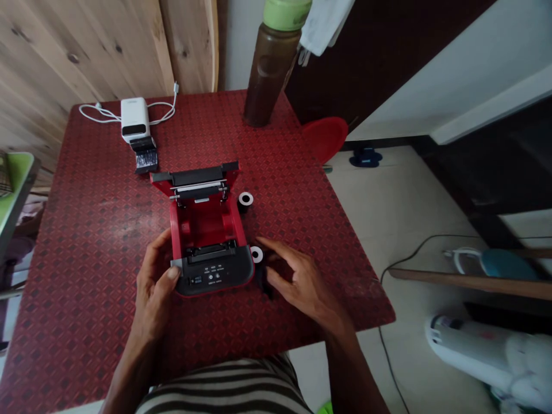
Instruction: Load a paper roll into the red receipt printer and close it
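A red and black label printer [210,269] lies on the table with its lid [198,177] raised; the red bay inside holds no roll. My left hand [154,284] grips the printer's left front corner, thumb on top and fingers along the side. At the printer's right front corner stands a small black roll with a white core [257,255]. Around it my right hand [297,276] has its index finger behind and thumb at the near right; part of the roll is hidden in shadow. Another such roll [245,199] stands near the printer's back right side.
Farther back on the red patterned table [103,230] lie a white device [134,118] with a white cable and a black strip at its front. A tall brown bottle with a green lid [269,69] stands at the far edge. A red stool [325,139] is beyond the table.
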`<state>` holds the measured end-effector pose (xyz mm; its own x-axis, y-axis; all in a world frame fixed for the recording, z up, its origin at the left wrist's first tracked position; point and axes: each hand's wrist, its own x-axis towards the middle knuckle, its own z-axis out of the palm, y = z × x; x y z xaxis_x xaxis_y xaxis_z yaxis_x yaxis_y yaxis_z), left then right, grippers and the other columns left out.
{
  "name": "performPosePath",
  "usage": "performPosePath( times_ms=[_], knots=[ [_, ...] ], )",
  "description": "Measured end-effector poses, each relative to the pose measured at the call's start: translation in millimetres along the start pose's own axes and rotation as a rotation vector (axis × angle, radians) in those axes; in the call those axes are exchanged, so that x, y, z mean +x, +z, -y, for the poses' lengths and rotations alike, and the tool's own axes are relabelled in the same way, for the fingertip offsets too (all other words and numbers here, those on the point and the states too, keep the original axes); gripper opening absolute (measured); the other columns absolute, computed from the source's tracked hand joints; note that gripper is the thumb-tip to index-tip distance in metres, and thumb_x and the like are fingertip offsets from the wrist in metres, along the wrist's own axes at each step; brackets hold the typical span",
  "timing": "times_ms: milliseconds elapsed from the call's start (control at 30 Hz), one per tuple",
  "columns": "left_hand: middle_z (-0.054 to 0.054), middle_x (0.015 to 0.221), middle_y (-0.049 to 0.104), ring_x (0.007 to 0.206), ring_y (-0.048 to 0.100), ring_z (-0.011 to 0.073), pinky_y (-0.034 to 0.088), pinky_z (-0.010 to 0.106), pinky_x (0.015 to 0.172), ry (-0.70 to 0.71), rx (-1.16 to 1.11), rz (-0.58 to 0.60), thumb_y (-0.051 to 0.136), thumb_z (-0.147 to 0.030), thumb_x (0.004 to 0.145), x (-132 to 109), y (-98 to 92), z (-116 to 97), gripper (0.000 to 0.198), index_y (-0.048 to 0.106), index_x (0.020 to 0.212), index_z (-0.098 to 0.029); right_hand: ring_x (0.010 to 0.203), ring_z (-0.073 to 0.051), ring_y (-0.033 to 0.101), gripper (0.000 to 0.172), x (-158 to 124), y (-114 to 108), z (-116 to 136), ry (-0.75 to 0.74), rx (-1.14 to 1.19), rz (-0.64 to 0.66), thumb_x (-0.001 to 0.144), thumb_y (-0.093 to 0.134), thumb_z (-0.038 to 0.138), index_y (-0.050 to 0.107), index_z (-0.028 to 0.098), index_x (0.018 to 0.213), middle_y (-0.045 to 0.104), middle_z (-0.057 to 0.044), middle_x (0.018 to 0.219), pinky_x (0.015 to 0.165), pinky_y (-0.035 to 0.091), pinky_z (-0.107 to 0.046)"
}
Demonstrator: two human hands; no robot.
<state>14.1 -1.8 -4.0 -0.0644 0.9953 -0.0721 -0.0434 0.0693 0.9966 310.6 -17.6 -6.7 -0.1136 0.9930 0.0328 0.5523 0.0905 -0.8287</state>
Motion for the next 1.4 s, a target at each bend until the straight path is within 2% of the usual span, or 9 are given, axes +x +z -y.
performPosePath(
  times_ms=[233, 367, 467, 600, 700, 867, 1000, 1133, 1400],
  knots=[
    [0.008, 0.161, 0.071, 0.146, 0.068, 0.0362, 0.056, 0.049, 0.121, -0.029, -0.019, 0.01, 0.076, -0.051, 0.104, -1, 1.2, -3, 0.06, 0.069, 0.16, -0.033, 0.103, -0.024, 0.085, 0.03, 37, -27, -3, 0.065, -0.033, -0.127, 0.104, 0.063, 0.024, 0.083, 0.023, 0.126, 0.088, -0.009, 0.121, 0.093, 0.068, -0.043],
    [0.008, 0.161, 0.071, 0.146, 0.068, 0.0358, 0.056, 0.047, 0.121, -0.046, -0.029, 0.017, 0.077, -0.051, 0.104, -1, -0.3, -1, 0.061, 0.068, 0.161, -0.032, 0.092, -0.024, 0.078, 0.035, 83, -6, -13, 0.004, -0.025, -0.161, 0.096, 0.077, 0.027, 0.077, 0.02, 0.13, 0.084, -0.01, 0.116, 0.085, 0.064, -0.043],
    [0.009, 0.162, 0.071, 0.143, 0.07, 0.0358, 0.06, 0.046, 0.116, -0.028, -0.023, 0.022, 0.078, -0.052, 0.103, -1, -1.6, 1, 0.062, 0.068, 0.161, -0.032, 0.108, -0.028, 0.076, 0.04, 108, 16, -20, -0.038, -0.024, -0.167, 0.088, 0.085, 0.028, 0.074, 0.024, 0.127, 0.081, -0.01, 0.124, 0.095, 0.062, -0.046],
    [0.008, 0.162, 0.07, 0.137, 0.074, 0.0337, 0.063, 0.042, 0.107, -0.012, -0.021, 0.029, 0.077, -0.051, 0.105, 0, -2.1, 3, 0.06, 0.068, 0.162, -0.034, 0.107, -0.029, 0.072, 0.018, 122, 30, -22, -0.077, -0.022, -0.193, 0.092, 0.081, 0.031, 0.071, 0.027, 0.106, 0.078, -0.007, 0.112, 0.098, 0.058, -0.046],
    [0.007, 0.162, 0.071, 0.138, 0.074, 0.0316, 0.063, 0.04, 0.108, -0.005, -0.032, 0.042, 0.076, -0.049, 0.105, 0, -1.8, 1, 0.057, 0.069, 0.161, -0.036, 0.101, -0.028, 0.071, 0.011, 119, 23, -20, -0.077, -0.019, -0.213, 0.093, 0.075, 0.03, 0.069, 0.027, 0.102, 0.077, -0.006, 0.106, 0.094, 0.058, -0.045],
    [0.005, 0.161, 0.071, 0.144, 0.07, 0.0302, 0.062, 0.037, 0.107, -0.011, -0.034, 0.069, 0.074, -0.048, 0.107, 1, -1.2, 0, 0.056, 0.068, 0.161, -0.037, 0.11, -0.028, 0.075, 0.024, 96, -11, -3, -0.033, 0.023, -0.256, 0.093, 0.072, 0.029, 0.072, 0.028, 0.117, 0.081, -0.006, 0.118, 0.101, 0.059, -0.047],
    [0.005, 0.161, 0.071, 0.142, 0.07, 0.0297, 0.061, 0.037, 0.106, -0.009, -0.017, 0.054, 0.075, -0.049, 0.106, 1, -0.8, 0, 0.058, 0.067, 0.161, -0.035, 0.119, -0.025, 0.076, 0.033, 71, -37, 18, 0.042, 0.304, -0.208, 0.094, 0.077, 0.028, 0.074, 0.03, 0.126, 0.083, -0.003, 0.124, 0.104, 0.06, -0.043],
    [0.005, 0.158, 0.074, 0.132, 0.075, 0.0275, 0.061, 0.038, 0.106, 0.014, -0.014, 0.065, 0.075, -0.049, 0.106, 1, 0.1, -2, 0.057, 0.067, 0.161, -0.034, 0.105, -0.021, 0.076, 0.031, 56, -43, 38, 0.037, 0.565, -0.08, 0.102, 0.078, 0.043, 0.072, 0.032, 0.13, 0.079, -0.002, 0.117, 0.088, 0.062, -0.035],
    [0.011, 0.158, 0.073, 0.142, 0.071, 0.0354, 0.063, 0.046, 0.104, -0.046, -0.006, 0.065, 0.077, -0.055, 0.104, -1, 1.1, -11, 0.066, 0.063, 0.161, -0.027, 0.088, -0.02, 0.078, 0.036, 56, -35, 92, -0.036, 0.181, 0.078, 0.097, 0.086, 0.032, 0.062, 0.032, 0.124, 0.079, 0.001, 0.106, 0.071, 0.061, -0.032]
  ],
)
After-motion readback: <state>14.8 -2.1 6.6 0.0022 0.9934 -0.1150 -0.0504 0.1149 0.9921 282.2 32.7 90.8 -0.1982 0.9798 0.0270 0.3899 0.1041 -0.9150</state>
